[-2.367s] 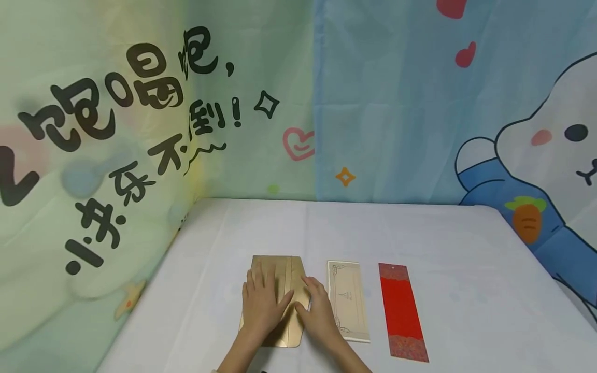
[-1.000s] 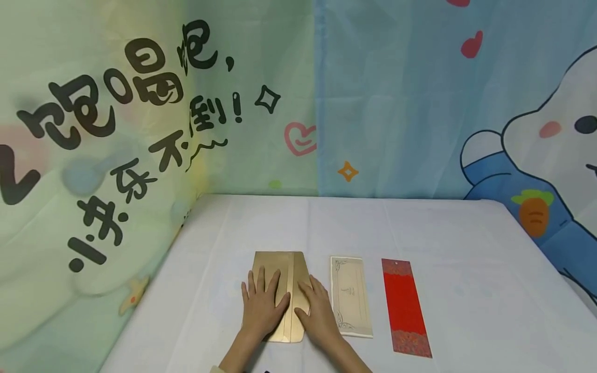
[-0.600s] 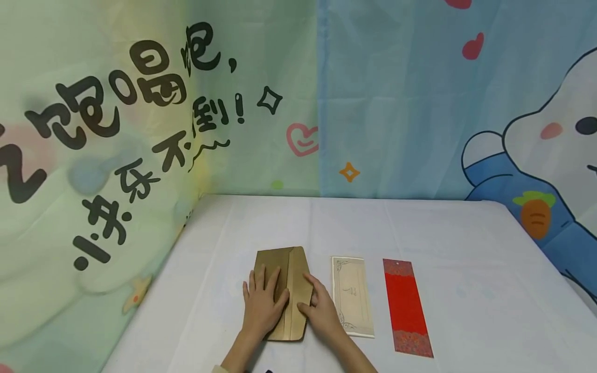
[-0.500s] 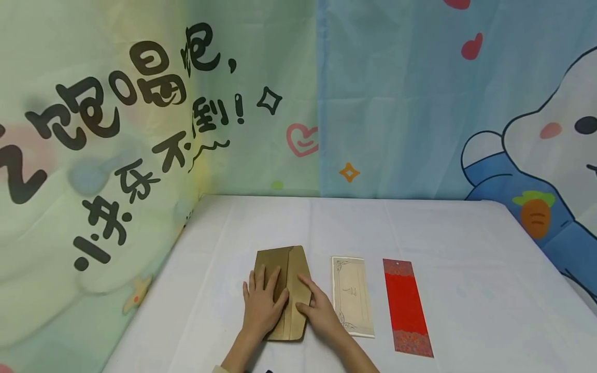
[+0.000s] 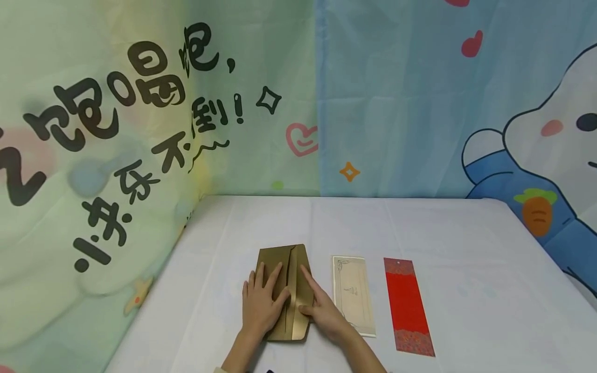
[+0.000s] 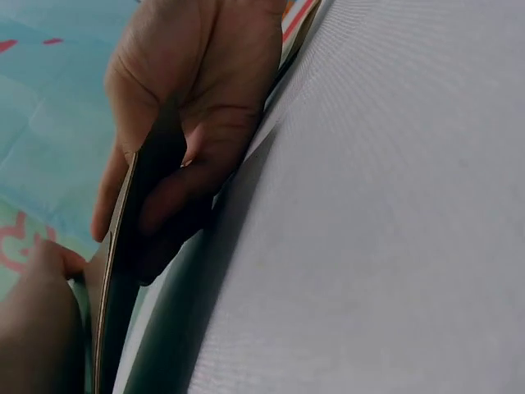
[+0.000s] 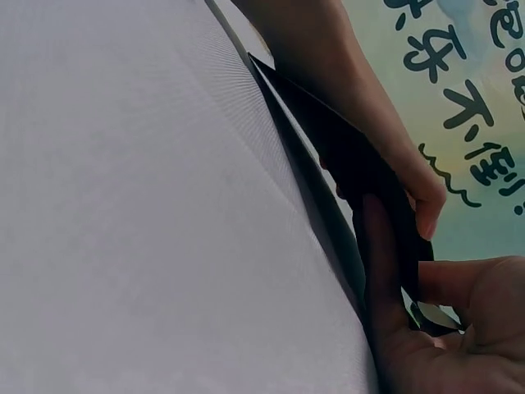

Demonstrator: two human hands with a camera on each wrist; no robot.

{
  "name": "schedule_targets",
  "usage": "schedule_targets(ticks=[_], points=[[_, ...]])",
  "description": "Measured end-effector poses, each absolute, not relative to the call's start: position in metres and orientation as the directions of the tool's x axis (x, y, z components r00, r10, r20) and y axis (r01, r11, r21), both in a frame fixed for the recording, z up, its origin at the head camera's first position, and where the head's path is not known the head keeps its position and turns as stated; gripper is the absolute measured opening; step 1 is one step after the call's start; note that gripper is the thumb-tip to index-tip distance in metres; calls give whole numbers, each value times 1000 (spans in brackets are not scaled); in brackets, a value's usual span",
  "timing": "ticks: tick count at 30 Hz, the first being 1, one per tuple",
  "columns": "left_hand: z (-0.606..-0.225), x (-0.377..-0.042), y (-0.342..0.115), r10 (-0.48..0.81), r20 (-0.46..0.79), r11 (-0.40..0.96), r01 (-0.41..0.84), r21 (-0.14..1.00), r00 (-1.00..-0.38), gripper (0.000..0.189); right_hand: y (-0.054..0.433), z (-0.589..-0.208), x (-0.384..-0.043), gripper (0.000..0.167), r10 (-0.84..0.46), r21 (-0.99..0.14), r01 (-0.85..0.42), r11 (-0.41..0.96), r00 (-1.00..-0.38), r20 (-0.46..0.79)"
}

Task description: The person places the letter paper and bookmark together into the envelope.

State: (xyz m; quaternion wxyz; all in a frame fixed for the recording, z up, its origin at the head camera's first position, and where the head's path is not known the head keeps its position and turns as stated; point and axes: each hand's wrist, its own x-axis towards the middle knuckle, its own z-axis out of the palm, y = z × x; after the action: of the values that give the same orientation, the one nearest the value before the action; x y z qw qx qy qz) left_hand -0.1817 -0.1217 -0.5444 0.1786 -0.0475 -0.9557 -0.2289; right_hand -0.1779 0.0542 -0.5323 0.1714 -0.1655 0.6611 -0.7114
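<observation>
A gold envelope (image 5: 294, 282) with a long lengthwise flap lies on the white cloth, its right side raised. On its left half my left hand (image 5: 261, 305) rests with the fingers spread and straight, thumb near the flap's edge. My right hand (image 5: 326, 313) grips the right edge, thumb low and index finger higher up on the gold face. In the right wrist view, the envelope (image 7: 353, 148) appears dark and edge-on, tilted off the cloth between the thumb and fingers of the right hand (image 7: 484, 345). The left wrist view shows the right hand (image 6: 221, 74) around the same edge.
Right of the gold envelope lies a cream envelope (image 5: 353, 295) with ornate corners. Farther right is a long red envelope (image 5: 409, 305) with patterned ends. Printed cloth backdrops (image 5: 252, 145) stand along the table's (image 5: 466, 248) back and left.
The gold envelope lay flat; its right side is now tilted up. My right hand went from resting on it to gripping its right edge. The left hand has stayed nearly in place.
</observation>
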Motion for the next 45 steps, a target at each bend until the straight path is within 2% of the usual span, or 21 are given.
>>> schedule_targets(ticks=[11, 19, 25, 30, 34, 40, 45], points=[[-537, -185, -119, -67, 442, 912, 125, 392, -895, 83, 53, -529, -177, 91, -451, -995, 6, -103, -892, 41], [-538, -185, -118, -92, 469, 907, 121, 404, -878, 80, 53, -530, -177, 91, -464, -990, 41, -138, -885, 28], [-538, -186, -119, -105, 517, 891, 150, 428, -850, 80, 52, -529, -177, 91, -433, -995, 17, -99, -901, 27], [-541, -186, -120, -116, 515, 884, 148, 443, -849, 80, 47, -530, -175, 90, -367, -999, -43, 13, -929, 35], [-542, -185, -120, -119, 507, 877, 149, 456, -854, 81, 48, -528, -173, 88, -291, -977, -116, 179, -955, 60], [-544, -185, -120, -118, 502, 877, 147, 457, -857, 82, 70, -514, -174, 79, -160, -863, -265, 429, -963, 216], [-544, -187, -121, -131, 490, 877, 130, 463, -862, 83, 101, -511, -176, 74, -36, -753, -241, 613, -960, 278]])
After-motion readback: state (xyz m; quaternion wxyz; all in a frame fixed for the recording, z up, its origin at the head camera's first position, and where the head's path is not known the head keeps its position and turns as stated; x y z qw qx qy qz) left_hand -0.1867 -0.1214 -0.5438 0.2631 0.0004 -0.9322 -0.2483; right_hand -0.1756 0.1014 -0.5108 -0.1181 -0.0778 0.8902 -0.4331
